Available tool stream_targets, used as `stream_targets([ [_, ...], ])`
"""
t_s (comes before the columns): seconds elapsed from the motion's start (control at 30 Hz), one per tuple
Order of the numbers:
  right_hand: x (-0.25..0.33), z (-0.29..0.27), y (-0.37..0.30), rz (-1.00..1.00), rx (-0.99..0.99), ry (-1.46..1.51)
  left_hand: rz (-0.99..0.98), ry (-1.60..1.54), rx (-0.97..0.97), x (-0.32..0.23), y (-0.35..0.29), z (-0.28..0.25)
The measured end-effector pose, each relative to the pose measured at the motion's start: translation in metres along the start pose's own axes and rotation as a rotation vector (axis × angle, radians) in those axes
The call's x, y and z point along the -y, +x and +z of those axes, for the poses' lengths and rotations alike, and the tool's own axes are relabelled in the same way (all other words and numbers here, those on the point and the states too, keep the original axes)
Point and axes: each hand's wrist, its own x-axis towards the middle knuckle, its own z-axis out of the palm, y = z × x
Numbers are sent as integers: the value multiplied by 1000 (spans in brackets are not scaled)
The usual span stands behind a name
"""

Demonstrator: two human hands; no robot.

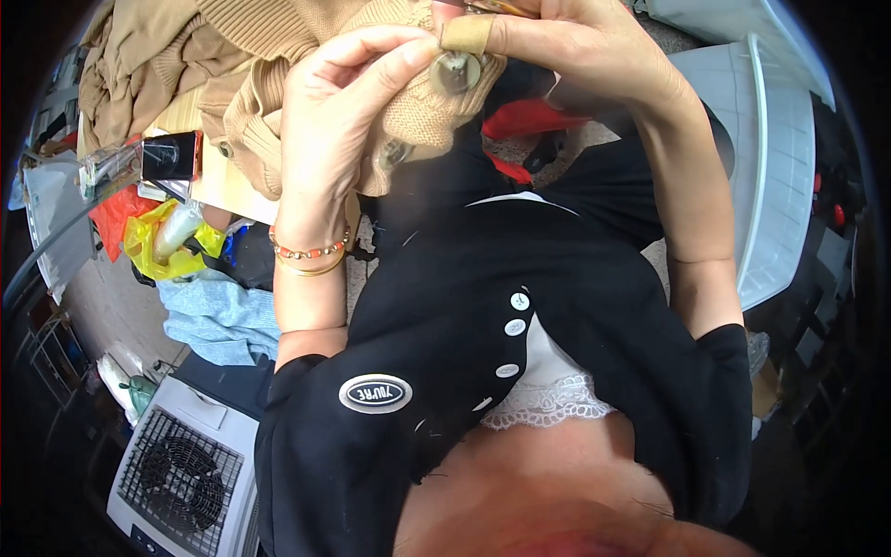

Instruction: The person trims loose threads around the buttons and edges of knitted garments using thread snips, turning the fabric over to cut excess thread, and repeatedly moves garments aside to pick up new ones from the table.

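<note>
A tan knitted cardigan (pixel 427 116) is bunched up at the top middle. One large round button (pixel 455 72) faces up on its edge, and a second button shows lower on the knit. My left hand (pixel 339 107) pinches the cardigan just left of the upper button, thumb and forefinger pressed together. Close against it from the right is my right hand (pixel 580 46), its fingers closed and a tan wrap (pixel 467 34) round one finger by the button. A shiny gold-coloured thing (pixel 497 6) shows in the right hand at the top edge, too cut off to name.
More tan knitwear (pixel 153 65) is heaped on a wooden tabletop (pixel 227 148) at the left. A phone (pixel 171 156) stands there near a yellow plastic bag (pixel 153 237) and blue cloth (pixel 218 316). A fan unit (pixel 186 473) is lower left, a white plastic bin (pixel 766 186) at right.
</note>
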Motion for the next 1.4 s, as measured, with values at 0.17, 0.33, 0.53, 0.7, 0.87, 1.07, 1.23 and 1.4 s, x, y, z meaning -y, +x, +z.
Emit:
stream_targets([
  [0.17,-15,-2,8,-433,133,-111,-33,-26,53,-2,3,-5],
  [0.33,0,3,2,71,24,120,-171,-114,153,-7,5,-12],
  [0.53,-12,0,6,-373,120,-106,-179,-134,180,-8,5,-13],
  [0.7,-6,3,4,11,22,184,-141,-78,205,-5,5,-16],
  [0.87,-3,1,7,46,40,145,-86,-18,204,0,5,-20],
  [1.07,-13,1,8,19,50,186,-103,-98,216,-5,3,-12],
  [1.23,-17,4,11,-71,35,200,-90,-12,185,-6,0,-7],
  [1.4,-21,6,-2,-13,-149,175,-42,10,139,-2,-2,-8],
])
